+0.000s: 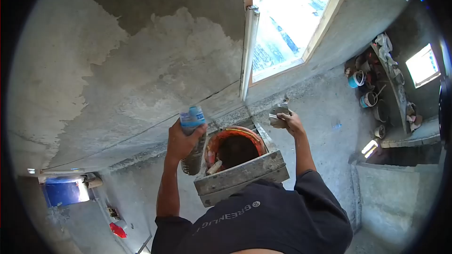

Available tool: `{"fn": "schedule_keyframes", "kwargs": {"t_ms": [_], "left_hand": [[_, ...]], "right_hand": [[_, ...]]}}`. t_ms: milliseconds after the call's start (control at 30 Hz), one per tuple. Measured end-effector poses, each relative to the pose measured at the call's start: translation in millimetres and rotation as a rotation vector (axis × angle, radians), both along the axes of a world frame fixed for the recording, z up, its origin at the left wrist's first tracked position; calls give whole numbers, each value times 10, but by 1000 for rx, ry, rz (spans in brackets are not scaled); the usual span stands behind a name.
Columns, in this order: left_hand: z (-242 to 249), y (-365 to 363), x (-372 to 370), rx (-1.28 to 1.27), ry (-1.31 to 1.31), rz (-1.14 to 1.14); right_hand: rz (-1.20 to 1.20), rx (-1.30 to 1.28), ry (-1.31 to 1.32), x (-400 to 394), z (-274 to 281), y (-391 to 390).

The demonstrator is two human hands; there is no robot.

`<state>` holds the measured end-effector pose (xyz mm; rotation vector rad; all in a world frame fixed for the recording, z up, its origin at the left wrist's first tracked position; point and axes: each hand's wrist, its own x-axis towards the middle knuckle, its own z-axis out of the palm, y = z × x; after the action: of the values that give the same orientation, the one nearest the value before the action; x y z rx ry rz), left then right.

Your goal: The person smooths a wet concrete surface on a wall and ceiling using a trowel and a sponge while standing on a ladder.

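Bare cement room, seen inverted (camera view upside down): rough gray plaster wall [141,66] fills upper left, w/ darker patch at top. Window [287,19] w/ pale wood frame, very bright, upper center; long tube light [248,51] runs along its left edge. Second small window [423,65] at far right.

Person in dark shirt [263,221] w/ white lettering occupies lower center; both bare arms reach away from camera.

Left hand [181,141]: closed round a plastic bottle [193,143], blue-and-white label at one end, lower part gray and dusty. Bottle sits just beside left edge of wooden box.

Right hand [291,121]: fingers curled on a small gray plastering tool [278,115]; exact type cannot be told. Hand is just right of box, against cement surface [329,127].

Between the arms: wooden box [242,174] of rough gray planks, holding an orange bucket [235,148] w/ dark inside, rim smeared w/ cement. A pale handle-like piece [214,167] lies at bucket's left side, inside the box.

Surroundings: shelf [393,82] at right w/ several tins and small buckets, one blue [356,79], plus rags. Blue container [66,190] at lower left; small red item [117,229] nearby, too small to identify.
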<state>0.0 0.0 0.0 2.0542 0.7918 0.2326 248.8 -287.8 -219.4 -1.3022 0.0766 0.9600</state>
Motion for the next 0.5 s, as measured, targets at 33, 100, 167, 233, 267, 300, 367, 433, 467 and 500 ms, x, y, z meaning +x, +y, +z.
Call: {"fn": "schedule_keyframes", "kwargs": {"t_ms": [33, 100, 167, 233, 267, 300, 367, 433, 467, 500], "left_hand": [[-42, -25, -54, -56, -38, 36], [-23, 179, -51, -45, -99, 67], [-40, 124, -150, -50, -124, 75], [-80, 102, -189, -52, -124, 67], [-96, 94, -208, -47, -121, 56], [-112, 83, -221, -47, -123, 57], [-129, 56, -234, -27, -130, 67], [-105, 24, -243, -40, -119, 65], [-93, 12, -243, -55, -109, 64], [-92, 0, -246, -52, -111, 63]], "right_hand": [[-15, 60, 21, -44, 20, -98], [-29, 189, 21, 2, 25, 179], [-31, 124, -33, -128, 239, 82], [-78, 126, -28, -171, 256, 63], [-130, 136, -20, -189, 258, 54], [-128, 136, -22, -190, 246, 54], [-157, 178, -1, -191, 179, 60], [-144, 225, 33, -178, 67, 23], [-130, 270, 67, -174, 14, 1], [-131, 273, 64, -194, 32, -6]]}}
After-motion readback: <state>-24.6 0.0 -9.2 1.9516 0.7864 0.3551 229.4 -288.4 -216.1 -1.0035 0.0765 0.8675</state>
